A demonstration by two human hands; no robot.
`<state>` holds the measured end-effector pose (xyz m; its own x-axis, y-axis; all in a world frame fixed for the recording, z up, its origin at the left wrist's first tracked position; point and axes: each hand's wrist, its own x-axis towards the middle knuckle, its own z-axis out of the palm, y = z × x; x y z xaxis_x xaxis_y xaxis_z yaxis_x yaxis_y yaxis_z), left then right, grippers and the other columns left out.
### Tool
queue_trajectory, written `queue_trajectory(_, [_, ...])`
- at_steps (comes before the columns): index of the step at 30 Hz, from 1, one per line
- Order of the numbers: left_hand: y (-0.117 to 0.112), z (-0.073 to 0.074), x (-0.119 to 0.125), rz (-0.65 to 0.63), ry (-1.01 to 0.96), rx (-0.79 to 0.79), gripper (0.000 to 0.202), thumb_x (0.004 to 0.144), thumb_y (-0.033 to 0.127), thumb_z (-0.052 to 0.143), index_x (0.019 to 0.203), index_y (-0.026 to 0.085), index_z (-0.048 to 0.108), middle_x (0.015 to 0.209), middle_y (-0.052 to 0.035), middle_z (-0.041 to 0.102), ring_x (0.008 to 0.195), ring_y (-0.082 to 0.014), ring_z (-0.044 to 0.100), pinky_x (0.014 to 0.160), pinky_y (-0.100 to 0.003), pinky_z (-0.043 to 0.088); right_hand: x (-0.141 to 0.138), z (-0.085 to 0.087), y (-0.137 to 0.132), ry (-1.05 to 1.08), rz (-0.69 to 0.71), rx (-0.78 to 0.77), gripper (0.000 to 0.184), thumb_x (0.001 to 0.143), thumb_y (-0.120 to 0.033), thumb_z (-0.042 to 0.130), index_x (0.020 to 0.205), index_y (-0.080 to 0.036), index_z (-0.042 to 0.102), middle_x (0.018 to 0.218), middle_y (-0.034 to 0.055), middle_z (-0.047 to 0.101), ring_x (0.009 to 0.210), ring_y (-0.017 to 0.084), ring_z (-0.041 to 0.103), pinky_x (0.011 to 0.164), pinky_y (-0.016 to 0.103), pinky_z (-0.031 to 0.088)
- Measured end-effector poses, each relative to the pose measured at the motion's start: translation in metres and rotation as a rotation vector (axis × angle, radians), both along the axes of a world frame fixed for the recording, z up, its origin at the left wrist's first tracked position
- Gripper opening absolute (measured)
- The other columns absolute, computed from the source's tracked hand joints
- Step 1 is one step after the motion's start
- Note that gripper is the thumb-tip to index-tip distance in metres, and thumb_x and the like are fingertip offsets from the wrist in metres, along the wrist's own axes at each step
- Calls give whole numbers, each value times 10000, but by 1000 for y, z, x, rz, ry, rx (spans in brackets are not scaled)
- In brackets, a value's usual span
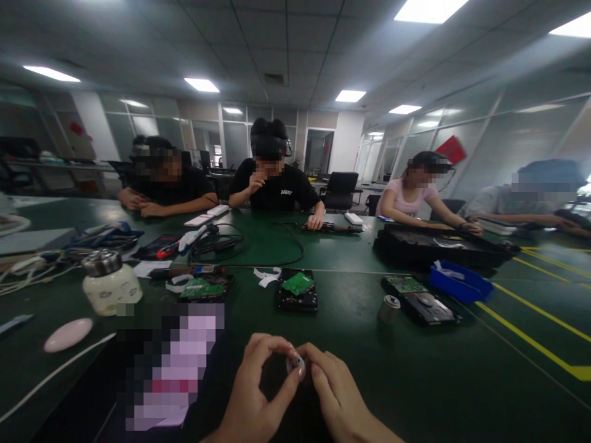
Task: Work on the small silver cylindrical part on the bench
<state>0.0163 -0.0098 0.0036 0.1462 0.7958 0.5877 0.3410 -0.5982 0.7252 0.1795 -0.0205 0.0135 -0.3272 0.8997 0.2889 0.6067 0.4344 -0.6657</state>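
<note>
Just above the table's near edge, my left hand (261,384) pinches a small round whitish object (295,364) with dark spots between thumb and forefinger. My right hand (335,384) meets it from the other side, its fingers curled together and its fingertips at the object's right edge. Fingertips cover part of the object, so its kind is unclear. Beyond my hands lies a hard drive (298,301) with a green circuit board (298,283) on top. A metal cylinder (389,311) stands to the right, beside a second hard drive (434,307).
At left are a third drive (203,289), a cream bottle (111,286), a pink oval object (69,335) and a blurred-out screen (175,363). A blue tray (462,286) and black case (438,246) sit at right. Several people sit opposite; one person's hand (316,220) rests on a tool.
</note>
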Motion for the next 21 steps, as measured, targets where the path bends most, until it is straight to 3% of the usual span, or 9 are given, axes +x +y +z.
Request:
queue_trajectory(3, [1,-3,2,-6,-40,-38,149,803,214,623,926,206,541,832,-18,636,784,-182,659,724,-318,543,-1,5,-1,-52,43,-6,288,824,-232,308,975,-206,552,889,36,639,782,203,577,754,336,395])
queue_trajectory(7, [1,-2,4,14,-113,-19,99,820,230,611,867,204,528,784,-2,625,746,-171,677,680,-279,552,-5,9,-3,-115,90,-2,328,756,-257,430,1067,-201,516,1010,60,624,922,233,573,896,378,330])
queue_trajectory(10, [6,-3,0,150,-159,-2,74,837,251,588,829,206,531,813,-16,625,804,-195,678,732,-321,547,-7,9,-3,-184,98,-30,293,754,-322,523,1020,-201,530,976,54,629,866,239,572,860,384,339])
queue_trajectory(13, [15,-7,-8,304,-6,-68,40,830,252,592,842,214,585,866,-42,672,874,-252,648,797,-442,503,-9,10,-2,-243,77,-40,192,815,-334,506,941,-196,550,907,40,629,771,213,560,774,358,359])
queue_trajectory(15, [20,-12,-13,325,140,-129,40,807,216,606,843,228,617,889,-44,699,900,-286,629,788,-503,472,-9,10,-2,-260,74,-35,169,840,-326,495,930,-196,555,887,34,627,755,205,553,750,345,359])
queue_trajectory(18, [24,-15,-16,331,253,-172,125,785,179,612,879,256,643,915,-34,720,923,-303,620,757,-520,461,-8,9,-2,-272,80,-18,161,848,-324,502,929,-195,555,871,32,626,745,204,552,738,339,357])
queue_trajectory(21, [24,-13,-14,338,230,-171,108,779,204,630,867,262,653,888,-29,727,921,-302,627,752,-516,474,-7,7,-1,-283,89,9,160,853,-323,500,934,-196,552,877,35,629,739,204,555,723,333,356])
